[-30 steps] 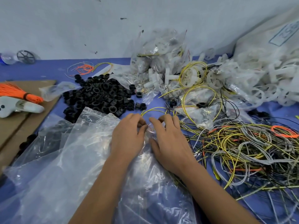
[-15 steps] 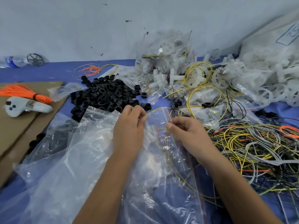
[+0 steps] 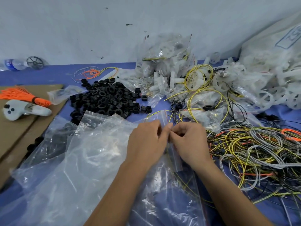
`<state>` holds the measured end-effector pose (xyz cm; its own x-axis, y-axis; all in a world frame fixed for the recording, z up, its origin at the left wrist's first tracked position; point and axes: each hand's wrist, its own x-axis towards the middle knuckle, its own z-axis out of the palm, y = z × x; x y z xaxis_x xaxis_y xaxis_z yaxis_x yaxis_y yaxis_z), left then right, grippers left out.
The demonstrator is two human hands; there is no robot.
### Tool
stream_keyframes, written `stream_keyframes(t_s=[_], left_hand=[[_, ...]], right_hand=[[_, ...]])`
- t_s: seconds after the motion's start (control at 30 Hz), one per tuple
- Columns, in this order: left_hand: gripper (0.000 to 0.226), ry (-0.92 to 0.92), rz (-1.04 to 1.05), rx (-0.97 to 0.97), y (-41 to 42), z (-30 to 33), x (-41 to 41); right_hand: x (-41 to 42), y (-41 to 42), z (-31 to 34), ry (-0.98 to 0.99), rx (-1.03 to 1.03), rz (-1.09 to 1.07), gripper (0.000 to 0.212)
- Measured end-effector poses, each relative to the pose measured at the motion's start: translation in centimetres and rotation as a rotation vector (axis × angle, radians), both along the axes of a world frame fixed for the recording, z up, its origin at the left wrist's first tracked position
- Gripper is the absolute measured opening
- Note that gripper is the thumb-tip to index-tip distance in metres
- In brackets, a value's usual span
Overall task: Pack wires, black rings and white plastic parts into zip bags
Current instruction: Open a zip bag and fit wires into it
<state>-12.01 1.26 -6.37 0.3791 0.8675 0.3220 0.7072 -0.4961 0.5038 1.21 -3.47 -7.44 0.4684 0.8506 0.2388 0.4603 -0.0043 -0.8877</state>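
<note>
Step in hand: opening a zip bag point(image 3: 164, 118). Left hand point(image 3: 146, 141) and right hand point(image 3: 189, 139) pinch its mouth. Next, likely: part the lips, load wires point(image 3: 254, 149).

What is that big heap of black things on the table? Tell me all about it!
The heap of black rings is a loose pile of many small, short rings, dark and matte like rubber or plastic, each with a hole through the middle. They lie every which way on the blue table, behind the clear plastic bags, which cover the pile's near edge. A few strays sit to its right. Neither hand touches it.
</note>
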Motion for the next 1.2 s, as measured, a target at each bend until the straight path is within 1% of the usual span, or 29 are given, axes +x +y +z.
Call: stream_keyframes(t_s=[0.07, 0.17, 0.23, 0.3, 0.37, 0.43, 0.5, 0.53, 0.57, 0.6, 0.63, 0.67, 0.7, 0.73, 0.77, 0.83, 0.9, 1.0, 1.13, 1.2], left_hand=[[0.058, 0.111, 0.044, 0.011, -0.1, 0.0, -0.1], [0.062, 0.151, 0.085, 0.049, 0.7, 0.3, -0.8], [0.063, 0.203, 0.132, 0.039, 1.4, 0.4, -1.7], [0.049, 0.264, 0.233, -0.02, 1.8, 0.3, -2.2], [0.036, 0.284, 0.337, -0.087, 1.7, 0.2, -2.2], [0.037, 0.299, 0.393, -0.132, 1.3, 0.3, -2.1], [0.041, 0.318, 0.436, -0.127, 1.0, 0.3, -2.1], [0.039, 0.296, 0.446, -0.103, 1.1, 0.4, -2.2], [0.034, 0.225, 0.433, -0.059, 1.1, 0.5, -2.2], [0.028, 0.101, 0.385, -0.012, 1.2, 0.6, -2.0], [0.028, -0.059, 0.314, 0.012, 1.2, 0.6, -1.6], [0.034, -0.207, 0.246, -0.021, 1.1, 0.7, -1.0], [0.039, -0.326, 0.189, -0.096, 0.8, 0.7, -0.3], [0.044, -0.387, 0.154, -0.176, 0.5, 0.6, 0.3], [0.046, -0.378, 0.135, -0.225, 0.3, 0.3, 0.8], [0.042, -0.302, 0.142, -0.238, 0.2, -0.6, 1.1], [0.032, -0.318, 0.166, -0.244, 0.7, -1.0, 0.9], [0.02, -0.326, 0.2, -0.276, 1.1, -0.9, 0.7], [0.013, -0.425, 0.238, -0.331, 1.4, -1.0, 0.5], [0.02, -0.488, 0.262, -0.355, 1.6, -1.1, 0.4]], right_hand=[[-0.2, -0.1, 0.0, -0.001, 0.024, -0.044, 0.031], [-0.1, 0.0, 0.2, 0.02, 0.07, -0.09, 0.041], [0.2, 0.0, 0.5, 0.044, 0.089, -0.096, 0.047], [0.4, 0.0, 0.5, 0.052, 0.095, -0.061, 0.051], [0.5, 0.0, 0.4, 0.104, 0.08, 0.037, 0.043], [0.5, 0.0, 0.4, 0.181, 0.035, 0.123, 0.028], [0.7, 0.1, 0.4, 0.268, 0.011, 0.147, 0.016], [0.9, 0.1, 0.4, 0.291, 0.004, 0.132, 0.012], [1.1, 0.1, 0.4, 0.278, -0.004, 0.105, 0.01], [1.2, 0.1, 0.4, 0.235, -0.022, 0.082, 0.011], [1.3, 0.1, 0.4, 0.189, -0.042, 0.076, 0.013], [1.2, 0.0, 0.4, 0.155, -0.057, 0.086, 0.016], [0.9, 0.0, 0.4, 0.128, -0.062, 0.099, 0.018], [0.7, 0.0, 0.4, 0.094, -0.058, 0.107, 0.019], [0.4, 0.1, 0.3, 0.056, -0.052, 0.106, 0.019], [0.2, 0.1, 0.2, 0.024, -0.032, 0.093, 0.018], [0.3, 0.1, 0.2, 0.025, -0.012, 0.091, 0.021], [0.2, -0.1, 0.3, -0.024, -0.008, 0.107, 0.026], [0.4, 0.0, 0.4, -0.029, 0.009, 0.087, 0.019], [0.5, 0.0, 0.5, 0.022, 0.017, 0.097, 0.015]])
